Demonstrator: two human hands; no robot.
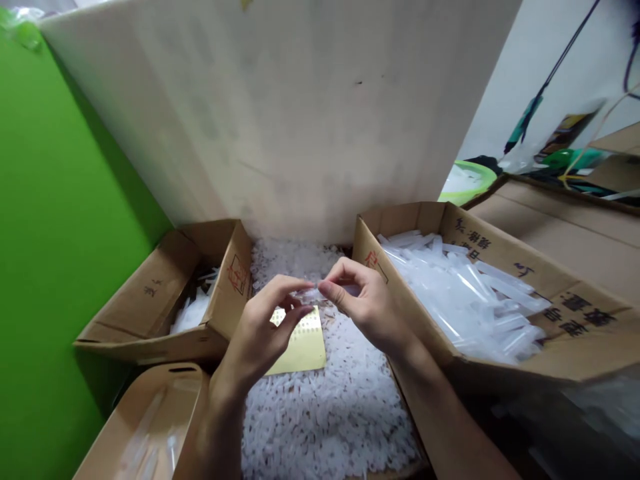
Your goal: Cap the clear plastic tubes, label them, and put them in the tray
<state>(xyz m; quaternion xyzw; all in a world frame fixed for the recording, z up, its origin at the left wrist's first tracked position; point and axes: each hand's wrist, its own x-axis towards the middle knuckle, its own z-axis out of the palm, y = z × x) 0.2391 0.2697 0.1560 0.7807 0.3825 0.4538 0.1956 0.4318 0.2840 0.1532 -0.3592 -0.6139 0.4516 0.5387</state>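
My left hand (265, 320) and my right hand (363, 303) meet above a heap of small white plastic pieces (340, 407). Between the fingertips of both hands I pinch a small clear plastic piece (311, 294). A yellow perforated card (301, 341) lies on the heap just under my left hand. Which hand bears the piece more I cannot tell.
A cardboard box of clear plastic tubes (470, 293) stands at the right. Another cardboard box (165, 300) with a few clear pieces sits at the left, and a third (150, 420) at the lower left. A tall white board (280, 113) rises behind; a green wall (55, 233) is left.
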